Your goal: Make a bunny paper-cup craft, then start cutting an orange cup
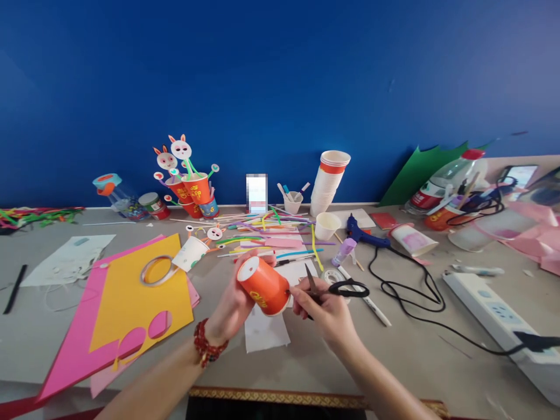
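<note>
An orange-red paper cup (265, 284) with yellow lettering is tilted in my left hand (231, 303), its white base facing up and left. The fingers of this hand are closed around the cup's far side. My right hand (326, 309) is closed on a pair of scissors (349, 288) with black handles, one blade pointing up. The thumb and fingertips of that hand are at the cup's right side near the rim, where a small dark spot shows. Below the cup lies a white paper piece (266, 332).
Pipe cleaners (280, 224) are strewn behind my hands. Orange and pink sheets (144, 297) lie left, with a roll of tape (156, 270). A blue glue gun (367, 236) with a looping cord, a marker (367, 300) and a power strip (499, 326) are right. Stacked cups (328, 184) stand behind.
</note>
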### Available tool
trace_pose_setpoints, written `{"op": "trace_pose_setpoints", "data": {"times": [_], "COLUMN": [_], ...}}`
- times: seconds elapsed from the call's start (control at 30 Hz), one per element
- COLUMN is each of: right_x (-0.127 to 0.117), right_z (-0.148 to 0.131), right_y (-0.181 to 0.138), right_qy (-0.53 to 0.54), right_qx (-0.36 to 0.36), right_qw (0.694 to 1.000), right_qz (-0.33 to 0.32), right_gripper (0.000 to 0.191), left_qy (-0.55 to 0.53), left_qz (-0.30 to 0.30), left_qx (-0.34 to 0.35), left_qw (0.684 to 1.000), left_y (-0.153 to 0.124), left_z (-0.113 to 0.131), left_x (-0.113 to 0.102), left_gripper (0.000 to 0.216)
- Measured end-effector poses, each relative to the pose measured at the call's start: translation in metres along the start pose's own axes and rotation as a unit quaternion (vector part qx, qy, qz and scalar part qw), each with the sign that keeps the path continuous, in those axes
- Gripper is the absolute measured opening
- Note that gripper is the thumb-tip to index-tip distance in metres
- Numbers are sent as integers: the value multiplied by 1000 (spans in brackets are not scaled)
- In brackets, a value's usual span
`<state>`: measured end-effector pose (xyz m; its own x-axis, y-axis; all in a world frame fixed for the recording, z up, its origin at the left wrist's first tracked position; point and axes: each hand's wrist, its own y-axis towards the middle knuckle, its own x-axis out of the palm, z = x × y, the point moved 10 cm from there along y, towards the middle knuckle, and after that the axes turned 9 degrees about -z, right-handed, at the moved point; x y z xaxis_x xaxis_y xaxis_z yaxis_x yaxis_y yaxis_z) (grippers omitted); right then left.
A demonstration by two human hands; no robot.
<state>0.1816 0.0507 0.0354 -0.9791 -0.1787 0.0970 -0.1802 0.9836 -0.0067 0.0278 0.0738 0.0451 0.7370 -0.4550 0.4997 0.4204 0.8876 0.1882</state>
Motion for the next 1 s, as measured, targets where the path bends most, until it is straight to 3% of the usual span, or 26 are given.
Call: {"op": "trace_pose_setpoints", "data": {"times": [0.1, 0.2, 0.4, 0.6, 0.83, 1.0], "right_x": [6, 12, 18, 19, 20, 17], "right_z": [-14, -22, -16, -11, -10, -21], "right_y": [-3, -7, -11, -13, -14, -14], "right_qy": [-31, -38, 81, 101, 98, 38], "right_qx": [-44, -65, -27, -4, -2, -28], "right_qw": [999, 997, 996, 995, 995, 998], "right_qz": [6, 2, -3, 19, 33, 36], "right_gripper": [36, 31, 27, 32, 35, 38], "left_qy": [65, 90, 194, 309, 285, 266], "left_qz": [17, 54, 77, 95, 45, 45], "left_qx": [25, 45, 81, 79, 113, 65], "left_qw": [997, 993, 975, 943, 951, 961], "left_y": [-8, -10, -19, -28, -18, -12], "left_z": [0, -1, 0, 10, 28, 22], "left_x": [2, -5, -17, -20, 5, 6], "left_gripper": [84, 68, 55, 57, 54, 56]}}
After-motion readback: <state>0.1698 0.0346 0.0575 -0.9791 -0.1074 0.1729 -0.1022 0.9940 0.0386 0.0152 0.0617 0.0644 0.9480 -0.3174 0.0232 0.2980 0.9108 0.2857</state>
